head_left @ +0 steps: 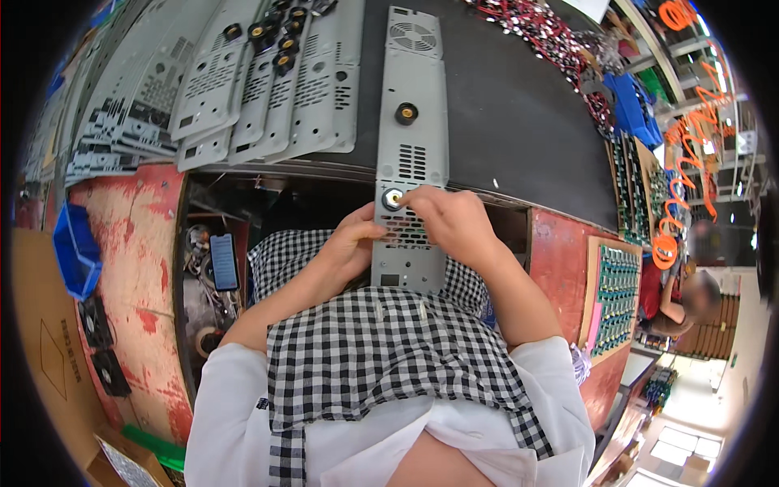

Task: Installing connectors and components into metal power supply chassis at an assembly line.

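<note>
Clamped on the grey panel [417, 134]'s left edge: the left hand [355, 243]. The right hand [446, 217] touches its round terminal [392, 200]; whether pinching, I cannot tell. The panel overhangs the black table [519, 122]'s front edge; probably stiff, light, best held by its long edges.

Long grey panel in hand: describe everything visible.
The long grey panel, seemingly metal, extends away from the person onto the black tabletop. It has a round fan grille at its far end, slot vents, a round black fitting, and a nearer fitting with a silvery nut. The left hand holds its left edge; the right hand has fingertips at the nut.
</note>
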Demonstrator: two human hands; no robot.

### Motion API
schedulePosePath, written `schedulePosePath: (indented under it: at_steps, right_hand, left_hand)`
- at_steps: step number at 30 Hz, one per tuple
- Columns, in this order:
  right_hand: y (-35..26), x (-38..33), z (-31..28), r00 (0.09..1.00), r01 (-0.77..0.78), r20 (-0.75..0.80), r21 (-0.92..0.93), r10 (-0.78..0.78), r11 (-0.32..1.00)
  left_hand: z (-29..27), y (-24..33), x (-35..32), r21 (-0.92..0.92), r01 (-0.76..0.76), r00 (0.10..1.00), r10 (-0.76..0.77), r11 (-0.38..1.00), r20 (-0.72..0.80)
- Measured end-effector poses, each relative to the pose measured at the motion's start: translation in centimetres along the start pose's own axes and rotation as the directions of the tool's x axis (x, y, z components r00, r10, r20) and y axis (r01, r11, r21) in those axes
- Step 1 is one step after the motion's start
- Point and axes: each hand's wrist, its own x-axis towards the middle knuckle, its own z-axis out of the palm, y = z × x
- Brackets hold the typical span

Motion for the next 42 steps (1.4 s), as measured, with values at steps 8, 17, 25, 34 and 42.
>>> schedulePosePath:
  at_steps: [8,17,25,34,42]
  right_hand:
    - [1.5,1.8,0.1,0.991,-0.137,0.007,0.073,0.137,0.988]
    - [7.1,8.2,3.7,0.933,-0.031,-0.360,-0.027,0.019,0.999]
    - [-0.5,1.7,2.5,0.955,0.045,-0.288,0.382,0.073,0.923]
    - [0.8,0.3,1.7,0.830,0.128,-0.541,0.422,0.136,0.897]
    - [-2.7,0.0,-0.2,0.796,0.575,-0.368,0.208,-0.481,0.791]
  left_hand:
    - [0.5,0.5,0.4,0.077,0.027,0.999,-0.029,0.997,0.037]
    - [1.2,1.7,-0.6,0.597,-0.175,0.941,0.311,0.783,-0.132]
    - [5.5,4.5,-0.1,0.878,-0.478,0.676,0.650,0.026,0.348]
    - [5.0,4.1,0.6,0.369,-0.180,0.981,0.193,0.912,0.002]
    - [4.0,3.5,-1.1,0.156,-0.119,0.991,0.107,0.981,0.080]
